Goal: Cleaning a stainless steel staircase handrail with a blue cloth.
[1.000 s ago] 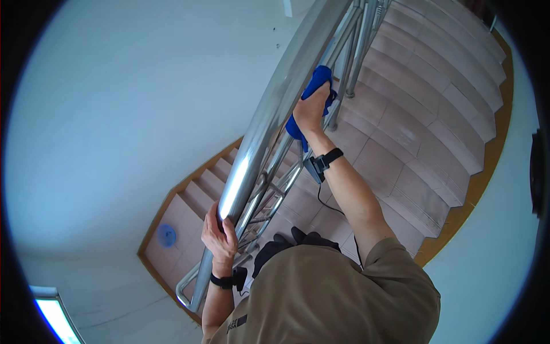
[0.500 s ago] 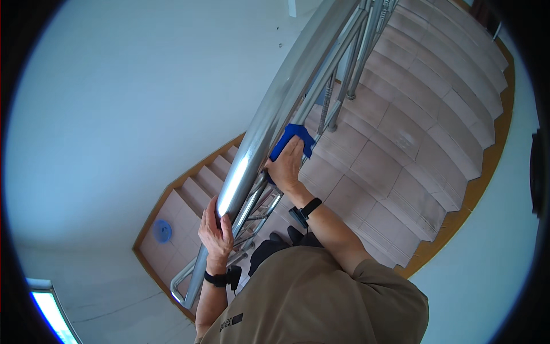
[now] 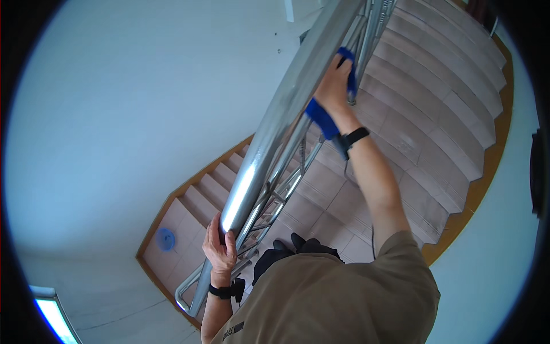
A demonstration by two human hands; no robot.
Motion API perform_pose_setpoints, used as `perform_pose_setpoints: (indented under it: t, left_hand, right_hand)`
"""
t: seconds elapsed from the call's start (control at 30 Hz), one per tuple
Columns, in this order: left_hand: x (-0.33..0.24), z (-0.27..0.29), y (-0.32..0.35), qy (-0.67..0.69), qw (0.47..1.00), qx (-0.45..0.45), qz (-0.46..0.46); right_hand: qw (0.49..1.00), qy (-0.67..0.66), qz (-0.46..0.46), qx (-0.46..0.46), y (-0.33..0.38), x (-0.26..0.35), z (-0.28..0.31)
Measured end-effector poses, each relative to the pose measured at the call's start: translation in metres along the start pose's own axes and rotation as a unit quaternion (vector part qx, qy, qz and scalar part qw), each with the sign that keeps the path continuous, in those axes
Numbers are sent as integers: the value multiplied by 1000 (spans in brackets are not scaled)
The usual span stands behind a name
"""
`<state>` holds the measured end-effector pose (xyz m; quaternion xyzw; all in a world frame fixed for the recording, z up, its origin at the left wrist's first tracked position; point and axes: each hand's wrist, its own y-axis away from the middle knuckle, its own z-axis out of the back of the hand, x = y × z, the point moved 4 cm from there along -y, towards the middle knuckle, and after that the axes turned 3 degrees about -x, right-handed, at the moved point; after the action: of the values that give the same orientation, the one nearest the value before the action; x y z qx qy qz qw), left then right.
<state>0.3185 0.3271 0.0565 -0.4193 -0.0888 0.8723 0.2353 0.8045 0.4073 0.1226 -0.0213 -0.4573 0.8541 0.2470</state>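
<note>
A thick, shiny metal handrail (image 3: 275,123) slants from lower left to the top of the view. My left hand (image 3: 219,246) is wrapped round its lower part. Farther up, my right hand (image 3: 335,86) holds a blue cloth (image 3: 322,118) against the railing on the right side of the handrail, over the thinner tubes (image 3: 281,163) below. Part of the cloth hangs under my wrist and part shows past my fingers. The exact spot it presses on is hidden by the hand.
Pinkish tiled stairs (image 3: 424,109) curve up on the right, edged by a brown border (image 3: 484,166). Another flight (image 3: 215,189) lies below, beyond the railing, with a blue basin (image 3: 165,239) on its landing. My shoes (image 3: 289,243) stand beside the railing. A pale wall (image 3: 132,109) fills the left.
My right hand has slid up and away along the railing with the blue cloth, its arm stretching out. My left hand stays on the handrail, slightly lower in view.
</note>
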Motion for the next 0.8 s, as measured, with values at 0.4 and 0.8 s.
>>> perform_pose_setpoints:
  t: [0.4, 0.8]
  left_hand:
    - [0, -1, -3, -23, 999, -32, -30]
    - [-7, 3, -6, -58, 997, -41, -39]
  right_hand:
    - [907, -254, -335, -26, -85, -92, -33]
    - [840, -441, -305, -83, 12, -20, -14]
